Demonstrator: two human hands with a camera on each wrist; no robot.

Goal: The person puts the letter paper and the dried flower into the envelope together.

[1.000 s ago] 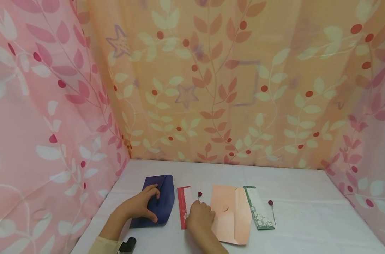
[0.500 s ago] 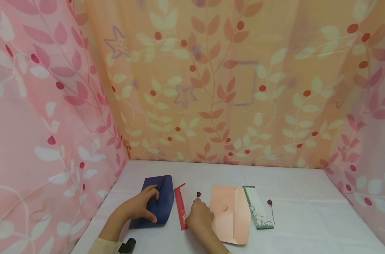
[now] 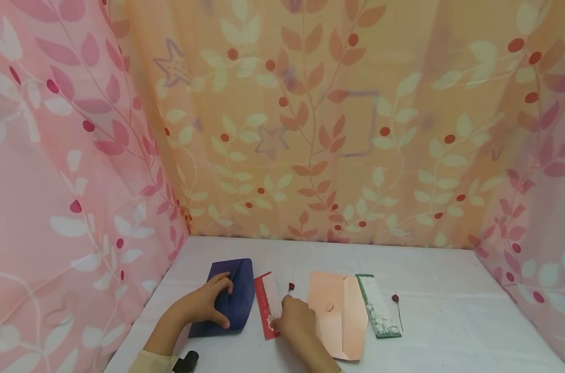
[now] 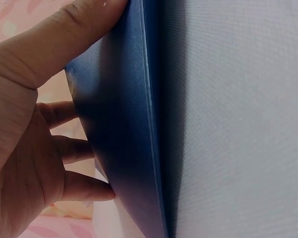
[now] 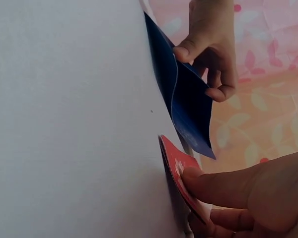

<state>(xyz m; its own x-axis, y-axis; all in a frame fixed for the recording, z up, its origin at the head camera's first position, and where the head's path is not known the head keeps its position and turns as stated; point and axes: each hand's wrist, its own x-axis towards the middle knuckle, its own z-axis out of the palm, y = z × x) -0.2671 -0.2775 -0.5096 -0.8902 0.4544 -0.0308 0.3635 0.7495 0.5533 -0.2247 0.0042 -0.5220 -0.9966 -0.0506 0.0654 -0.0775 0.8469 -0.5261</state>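
My left hand (image 3: 207,303) lies over a dark blue envelope (image 3: 242,300), thumb near one edge and fingers spread toward the other. Its thumb and fingertips hold opposite edges of the envelope in the left wrist view. The right wrist view shows the envelope's mouth gaping under that thumb. To the right, my right hand (image 3: 298,322) pinches a red-bordered card (image 5: 179,166) near its lower part, thumb on its face. That card is tilted, its near edge raised toward the hand. A small dried red rose (image 3: 291,286) lies just beyond the right hand's fingers, the lower stem hidden.
A peach envelope (image 3: 356,331) lies right of my right hand, close to the wrist. Beyond it are a green-bordered card (image 3: 380,311) and another dried rose (image 3: 395,299). A black object (image 3: 187,361) sits by the left sleeve. Patterned curtains (image 3: 310,129) stand around the white table (image 3: 440,321).
The red card has tilted, its far end swinging left toward the blue envelope, with the right hand on it. My left hand has kept its place on the blue envelope.
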